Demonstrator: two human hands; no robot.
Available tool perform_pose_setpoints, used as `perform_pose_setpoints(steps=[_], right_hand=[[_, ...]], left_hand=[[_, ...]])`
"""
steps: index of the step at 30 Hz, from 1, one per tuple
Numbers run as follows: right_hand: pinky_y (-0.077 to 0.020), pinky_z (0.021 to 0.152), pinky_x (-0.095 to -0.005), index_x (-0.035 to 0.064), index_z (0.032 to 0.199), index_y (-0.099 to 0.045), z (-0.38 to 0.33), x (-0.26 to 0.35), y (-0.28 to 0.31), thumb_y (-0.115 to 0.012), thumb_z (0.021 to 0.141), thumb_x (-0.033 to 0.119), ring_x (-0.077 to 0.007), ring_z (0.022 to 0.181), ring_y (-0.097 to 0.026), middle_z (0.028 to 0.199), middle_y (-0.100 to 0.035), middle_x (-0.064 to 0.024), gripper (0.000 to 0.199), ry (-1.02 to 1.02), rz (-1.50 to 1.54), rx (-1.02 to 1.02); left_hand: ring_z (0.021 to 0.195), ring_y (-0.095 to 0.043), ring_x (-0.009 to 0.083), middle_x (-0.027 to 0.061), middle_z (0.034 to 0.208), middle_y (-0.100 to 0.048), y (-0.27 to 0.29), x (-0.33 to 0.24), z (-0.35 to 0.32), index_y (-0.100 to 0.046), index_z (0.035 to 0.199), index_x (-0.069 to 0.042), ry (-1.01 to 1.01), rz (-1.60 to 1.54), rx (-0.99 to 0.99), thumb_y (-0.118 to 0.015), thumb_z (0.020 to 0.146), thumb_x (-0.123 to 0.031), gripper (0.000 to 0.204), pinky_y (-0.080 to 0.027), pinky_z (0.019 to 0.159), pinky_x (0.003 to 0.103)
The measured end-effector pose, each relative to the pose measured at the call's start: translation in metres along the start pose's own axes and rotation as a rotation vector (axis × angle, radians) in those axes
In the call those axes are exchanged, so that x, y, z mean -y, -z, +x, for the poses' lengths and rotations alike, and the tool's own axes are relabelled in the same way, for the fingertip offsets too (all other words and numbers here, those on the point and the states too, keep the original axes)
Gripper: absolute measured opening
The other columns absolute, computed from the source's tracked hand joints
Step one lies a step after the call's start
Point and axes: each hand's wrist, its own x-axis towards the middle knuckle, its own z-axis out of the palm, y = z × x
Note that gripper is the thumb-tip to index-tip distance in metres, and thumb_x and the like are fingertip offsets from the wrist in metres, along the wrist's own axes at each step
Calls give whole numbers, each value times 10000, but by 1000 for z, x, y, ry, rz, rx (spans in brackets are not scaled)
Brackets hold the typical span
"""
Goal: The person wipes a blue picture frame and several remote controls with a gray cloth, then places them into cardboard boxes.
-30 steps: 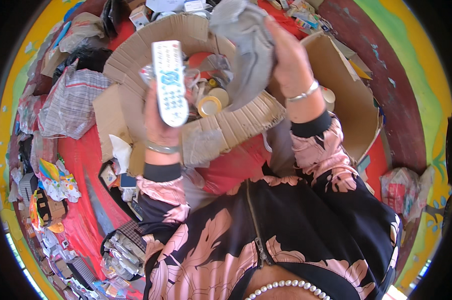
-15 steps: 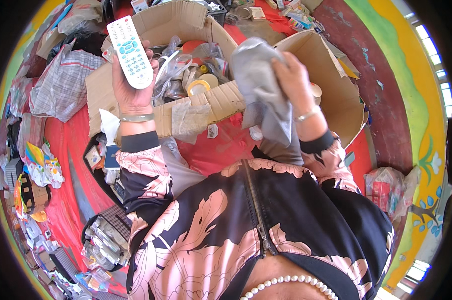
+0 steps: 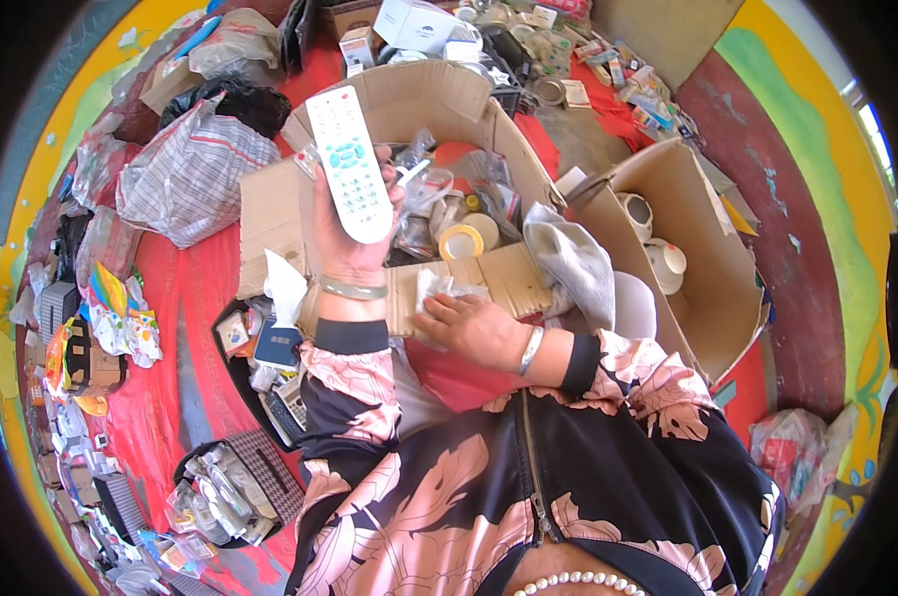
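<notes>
My left hand (image 3: 345, 223) is wrapped round a white remote control (image 3: 349, 164), held upright over the box with its blue and dark buttons facing me. My right hand (image 3: 479, 333) rests on the front flap of a cardboard box (image 3: 508, 283), its fingers closing on a thin white wipe (image 3: 431, 285) that looks bunched up. The fingertips are partly hidden in the wipe. A grey cloth (image 3: 573, 260) lies draped over the right front corner of the same box, apart from my right hand.
Inside the box are a tape roll (image 3: 461, 241) and plastic bags. A second cardboard box (image 3: 712, 308) at right holds white round items. To the left stand a black bin with a blue booklet (image 3: 277, 344), a basket (image 3: 255, 457) of packets and a checked bag (image 3: 196, 174).
My right hand has let go of the grey cloth, which now lies on the box corner, and has moved left to the wipe. The remote control stays in my left hand. The view has shifted.
</notes>
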Motion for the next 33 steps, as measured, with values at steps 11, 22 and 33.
perform_pose_setpoints(steps=[11,22,33], right_hand=[[-475,647,-262,27,1034,-612,48,-36,140,-604,773,-2,-129,748,-583,885,-630,-68,263,-315,622,-877],[-252,1065,-446,98,1300,-461,77,-31,96,-555,849,194,-282,1308,-334,1377,-405,-111,470,34,130,-458],[-272,1057,-436,52,1252,-503,83,-78,106,-547,835,51,-336,1283,-363,1338,-439,-156,420,-146,232,-768]], left_hand=[[751,-479,196,128,975,-566,-6,2,-4,-513,1185,-60,-47,126,-138,-455,917,-421,453,-376,635,312],[1159,-487,264,99,1267,-491,25,36,-18,-406,1307,-73,-54,263,-72,-318,966,-374,464,-414,966,387],[1015,-585,175,38,1158,-575,-8,65,-8,-459,1261,-105,76,327,-235,-473,941,-325,388,-482,863,301]])
